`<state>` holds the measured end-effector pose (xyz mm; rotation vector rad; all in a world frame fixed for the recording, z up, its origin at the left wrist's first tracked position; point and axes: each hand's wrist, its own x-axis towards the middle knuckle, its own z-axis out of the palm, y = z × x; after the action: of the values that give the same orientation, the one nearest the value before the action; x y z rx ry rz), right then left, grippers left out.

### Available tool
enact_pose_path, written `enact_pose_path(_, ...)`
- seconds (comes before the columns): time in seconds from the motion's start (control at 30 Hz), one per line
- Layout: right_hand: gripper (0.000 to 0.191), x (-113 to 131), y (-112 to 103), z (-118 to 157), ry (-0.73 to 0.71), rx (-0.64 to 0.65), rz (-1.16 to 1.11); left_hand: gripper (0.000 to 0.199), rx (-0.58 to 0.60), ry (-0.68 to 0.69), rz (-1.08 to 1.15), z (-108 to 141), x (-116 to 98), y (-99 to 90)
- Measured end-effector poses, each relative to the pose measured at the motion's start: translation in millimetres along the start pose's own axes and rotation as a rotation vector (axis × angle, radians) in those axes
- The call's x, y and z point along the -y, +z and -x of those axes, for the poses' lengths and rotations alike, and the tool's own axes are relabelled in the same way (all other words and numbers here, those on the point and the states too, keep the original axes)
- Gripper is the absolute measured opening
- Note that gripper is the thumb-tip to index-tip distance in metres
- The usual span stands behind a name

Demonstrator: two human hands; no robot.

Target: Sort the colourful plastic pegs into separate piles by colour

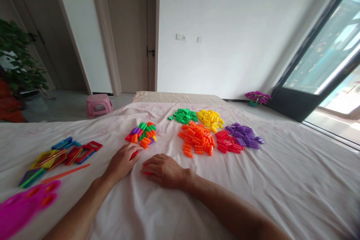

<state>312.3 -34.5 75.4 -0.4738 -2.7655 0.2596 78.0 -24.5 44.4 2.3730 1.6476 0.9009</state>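
My left hand (121,161) rests on the bedsheet with its fingers curled round a red plastic toy block (135,154). To its right, my right hand (165,171) lies low on the sheet, fingers bent over another red toy block (147,173) that is mostly hidden. Just beyond my left hand sits a mixed pile of toy blocks (146,131) in orange, green, purple, red and yellow. Farther right, the blocks lie in piles by colour: orange (197,137), red (228,143), purple (244,135), yellow (209,120) and green (184,115).
Coloured frame-shaped tiles (67,153) lie at the left, beside an orange stick (66,173). Nearer is a bright pink plastic thing (25,208) with orange rounded spots. Past the white sheet (270,183) stand a pink stool (99,105) and a pot of purple flowers (257,97).
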Motion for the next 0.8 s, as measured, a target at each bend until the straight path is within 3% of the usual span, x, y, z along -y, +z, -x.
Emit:
enact_pose_path(0.17,0.023,-13,-2,7,0.058,-0.087,0.018,0.032,0.018,-0.017,-0.002,0,-3,-1.2)
enact_pose_path(0.4,0.025,-54,-24,26,0.278,-0.483,0.101,0.031,0.024,-0.029,0.018,0,-2,-1.6)
enact_pose_path(0.53,0.025,-81,-44,47,0.37,-0.584,0.216,0.031,0.024,-0.017,0.016,0,0,-0.6)
enact_pose_path(0.8,0.029,-147,-85,118,0.881,-0.849,0.485,0.033,0.026,-0.018,0.012,1,3,1.0)
